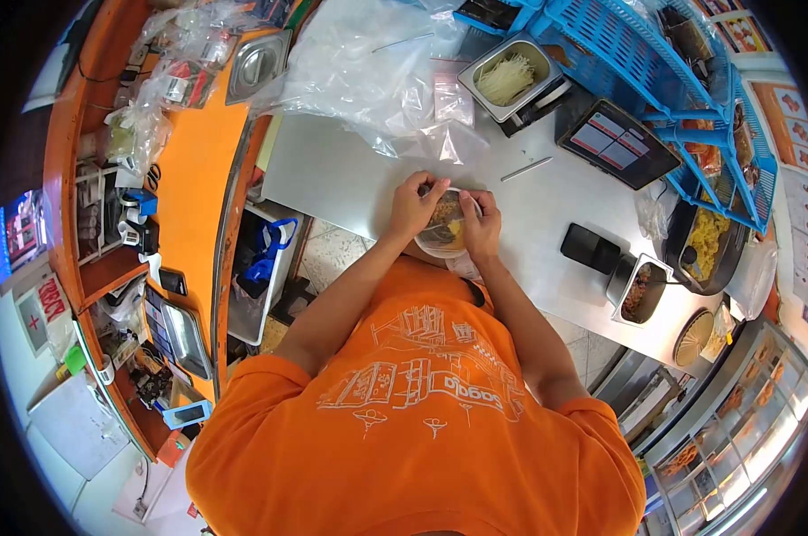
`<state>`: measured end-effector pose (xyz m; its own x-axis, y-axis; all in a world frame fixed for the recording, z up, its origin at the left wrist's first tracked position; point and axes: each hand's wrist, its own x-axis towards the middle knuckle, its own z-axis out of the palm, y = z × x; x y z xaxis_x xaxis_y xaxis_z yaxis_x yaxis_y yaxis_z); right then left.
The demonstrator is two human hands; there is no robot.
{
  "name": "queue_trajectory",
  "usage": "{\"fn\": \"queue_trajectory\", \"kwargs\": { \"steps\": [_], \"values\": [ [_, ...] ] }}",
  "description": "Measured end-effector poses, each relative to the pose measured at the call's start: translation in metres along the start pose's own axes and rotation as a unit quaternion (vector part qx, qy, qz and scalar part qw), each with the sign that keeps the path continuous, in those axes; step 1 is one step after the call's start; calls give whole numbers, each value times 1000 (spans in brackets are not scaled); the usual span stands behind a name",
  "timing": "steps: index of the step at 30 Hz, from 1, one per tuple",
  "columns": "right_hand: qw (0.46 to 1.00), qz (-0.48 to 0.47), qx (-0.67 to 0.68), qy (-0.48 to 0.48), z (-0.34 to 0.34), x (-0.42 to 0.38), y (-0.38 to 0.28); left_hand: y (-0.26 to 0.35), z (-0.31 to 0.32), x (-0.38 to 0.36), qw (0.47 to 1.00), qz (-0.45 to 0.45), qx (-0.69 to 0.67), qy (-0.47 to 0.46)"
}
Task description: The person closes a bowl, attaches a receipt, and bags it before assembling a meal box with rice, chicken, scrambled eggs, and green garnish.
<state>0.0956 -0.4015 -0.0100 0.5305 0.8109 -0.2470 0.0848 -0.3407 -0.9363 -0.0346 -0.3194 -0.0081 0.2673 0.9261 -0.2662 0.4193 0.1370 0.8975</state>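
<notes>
A round plastic bowl (pixel 443 239) with brown and yellow food in it sits at the near edge of the metal table, close to my orange shirt. At its far left rim, my left hand (pixel 414 207) has thumb and fingers closed in a pinch. My right hand (pixel 482 225) grips the right side of the rim, thumb over the top and fingers curled round the outside. What looks like a clear cover lies over the food. Just beyond my hands lie clear plastic bags (pixel 453 143).
A metal tray of pale shreds (pixel 508 80), a tablet (pixel 616 143) and blue baskets (pixel 636 54) stand at the far right. A thin metal stick (pixel 526 169) and a black phone (pixel 590 248) lie on the table. Trays of brown food (pixel 641 293) and yellow food (pixel 708 241) are farther right.
</notes>
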Motion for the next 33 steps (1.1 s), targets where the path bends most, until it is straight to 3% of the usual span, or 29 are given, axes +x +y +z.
{"fn": "queue_trajectory", "kwargs": {
  "steps": [2, 6, 8, 9, 11, 12, 14, 15, 18, 23, 26, 28, 30, 32, 33],
  "values": [
    [1000, 18, 1, -6, 1, -3, 6, -2, 1, -1, 1000, 18, -3, 16],
    [998, -37, 38, 21, -2, -2, 5, 7, -3, -10, 999, -3, -47, 22],
    [993, -74, 68, 55, -9, -10, -3, 6, -11, -16, 957, 225, 121, 134],
    [996, -69, 37, 41, -19, -19, -3, 15, -13, -19, 957, 228, 120, 134],
    [999, -39, 15, 19, -38, -35, 6, 28, -17, -38, 909, 340, 239, -31],
    [999, -35, 13, 18, -51, -42, 18, 26, -14, -44, 910, 337, 238, -33],
    [993, 64, 57, -79, -74, -54, 35, 21, -3, -44, 843, 373, 360, -145],
    [983, 85, -14, -163, -83, -57, 16, 22, -1, -43, 837, 359, 386, -149],
    [964, 135, -49, -226, -72, -67, 8, 30, -2, -44, 834, 345, 401, -155],
    [973, 88, -109, -186, -65, -53, 25, 34, 0, -40, 839, 334, 397, -165],
    [963, 80, -141, -216, -88, -43, 13, 43, 3, -48, 831, 329, 409, -183],
    [920, 71, -229, -310, -107, -29, -12, 46, 9, -54, 821, 329, 426, -189],
    [917, 73, -217, -328, -123, -20, -20, 42, 15, -61, 818, 349, 412, -195],
    [854, 109, -290, -418, -143, -11, -34, 44, 15, -57, 825, 346, 394, -209],
    [853, 112, -290, -420, -160, -9, -38, 46, 14, -50, 828, 353, 383, -209]
  ]
}}
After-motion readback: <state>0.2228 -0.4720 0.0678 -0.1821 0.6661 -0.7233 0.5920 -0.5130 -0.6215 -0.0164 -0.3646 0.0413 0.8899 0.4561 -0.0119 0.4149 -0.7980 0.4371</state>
